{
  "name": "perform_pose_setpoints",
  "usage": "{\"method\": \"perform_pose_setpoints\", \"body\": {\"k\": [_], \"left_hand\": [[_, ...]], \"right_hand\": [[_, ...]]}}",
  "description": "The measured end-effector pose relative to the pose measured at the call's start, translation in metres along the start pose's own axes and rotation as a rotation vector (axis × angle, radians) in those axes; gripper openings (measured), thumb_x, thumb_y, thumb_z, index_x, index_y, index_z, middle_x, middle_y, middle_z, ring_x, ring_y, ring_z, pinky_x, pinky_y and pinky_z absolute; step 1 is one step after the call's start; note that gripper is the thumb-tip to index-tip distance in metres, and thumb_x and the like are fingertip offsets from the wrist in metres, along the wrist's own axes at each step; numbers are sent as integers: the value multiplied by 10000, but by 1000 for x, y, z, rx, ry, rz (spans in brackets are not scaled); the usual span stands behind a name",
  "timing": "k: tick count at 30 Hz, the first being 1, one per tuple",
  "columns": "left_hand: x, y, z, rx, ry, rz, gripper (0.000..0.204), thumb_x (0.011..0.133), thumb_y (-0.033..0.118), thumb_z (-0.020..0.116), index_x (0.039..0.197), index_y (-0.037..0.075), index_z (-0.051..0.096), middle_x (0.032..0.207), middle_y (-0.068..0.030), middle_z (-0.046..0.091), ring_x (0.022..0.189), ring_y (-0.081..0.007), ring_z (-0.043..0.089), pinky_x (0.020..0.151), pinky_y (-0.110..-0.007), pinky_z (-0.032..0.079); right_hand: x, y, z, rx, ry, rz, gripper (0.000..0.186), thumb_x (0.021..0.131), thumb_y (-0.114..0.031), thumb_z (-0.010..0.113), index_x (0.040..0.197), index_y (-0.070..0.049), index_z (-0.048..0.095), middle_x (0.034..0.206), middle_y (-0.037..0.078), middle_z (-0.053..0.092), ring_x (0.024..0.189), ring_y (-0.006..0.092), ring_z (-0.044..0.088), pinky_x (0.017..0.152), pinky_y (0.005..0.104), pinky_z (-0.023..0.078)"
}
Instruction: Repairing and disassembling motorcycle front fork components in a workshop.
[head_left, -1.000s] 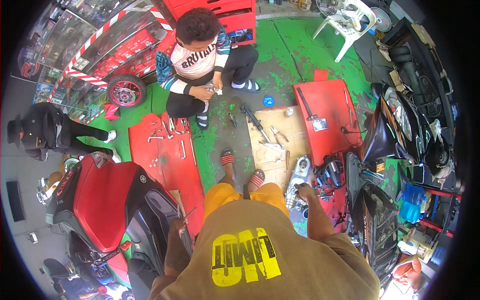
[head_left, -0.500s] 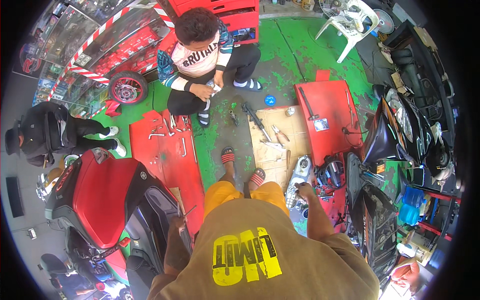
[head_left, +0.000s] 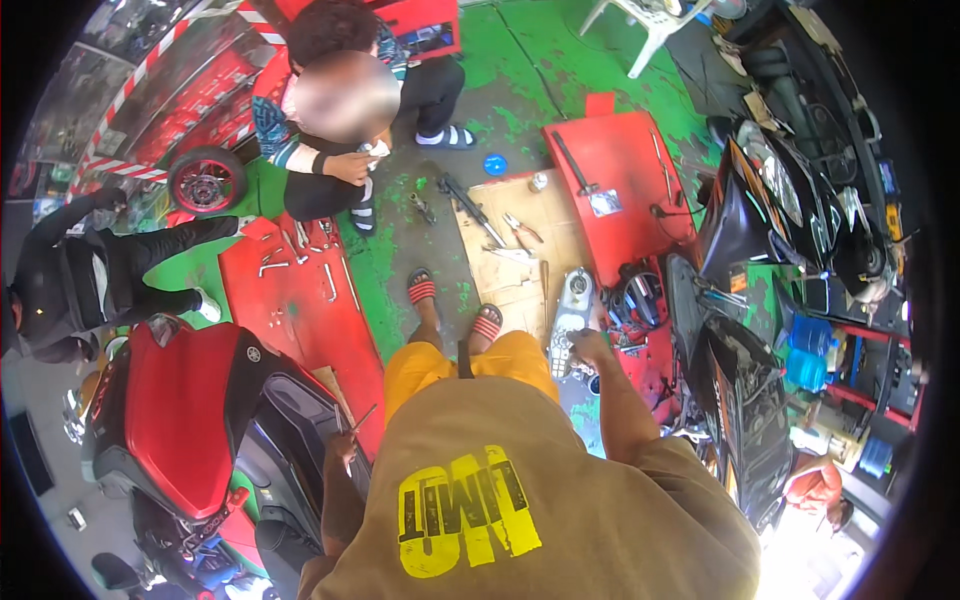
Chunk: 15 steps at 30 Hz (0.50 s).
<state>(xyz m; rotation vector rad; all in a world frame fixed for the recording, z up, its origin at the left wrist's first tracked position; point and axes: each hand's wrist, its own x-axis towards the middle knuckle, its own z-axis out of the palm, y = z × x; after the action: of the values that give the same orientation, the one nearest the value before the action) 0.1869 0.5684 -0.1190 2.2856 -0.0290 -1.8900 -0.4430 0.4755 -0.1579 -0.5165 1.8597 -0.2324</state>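
My left hand (head_left: 342, 450) is closed around a thin metal tool with crossing bars (head_left: 362, 419), which looks like a T-handle wrench. That hand is beside the seat of a red and black scooter (head_left: 185, 410). On my right, my right hand (head_left: 588, 347) is closed on the lower part of a long grey metal engine cover (head_left: 574, 300); its fingertips are partly hidden. The cover is held at the right edge of a flattened cardboard sheet (head_left: 500, 270). Pliers (head_left: 524, 228) and a long dark tool (head_left: 470, 210) lie on or by the cardboard.
Red mats (head_left: 290, 310) with wrenches lie left; another red panel (head_left: 620, 200) holds a hammer. A person (head_left: 335, 150) crouches ahead, another (head_left: 110, 270) stands left. A dark motorcycle (head_left: 750, 400) stands right. A wheel (head_left: 206, 181) and white chair (head_left: 650, 30) are farther off.
My view has shifted, so the floor items appear farther left and higher. The crouching person's head has lowered, and the standing person has raised an arm. Both my hands keep their holds.
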Motion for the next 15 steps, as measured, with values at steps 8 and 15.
{"method": "perform_pose_setpoints", "body": {"k": [8,15], "left_hand": [[-5,7,10,326,193,189,230,905,248,539,715,124,497,470,10,398,324,-115,386,303,-270,245],[3,17,-14,127,71,133,256,907,265,556,695,128,517,455,10,409,312,-119,394,299,-273,259]], "right_hand": [[8,47,-2,-94,17,-31,397,853,-361,613,916,30,638,728,103,638,597,183,579,546,326,451],[0,53,-3,-120,-8,-20,373,851,-360,609,846,12,640,691,89,624,526,161,546,486,320,428]]}}
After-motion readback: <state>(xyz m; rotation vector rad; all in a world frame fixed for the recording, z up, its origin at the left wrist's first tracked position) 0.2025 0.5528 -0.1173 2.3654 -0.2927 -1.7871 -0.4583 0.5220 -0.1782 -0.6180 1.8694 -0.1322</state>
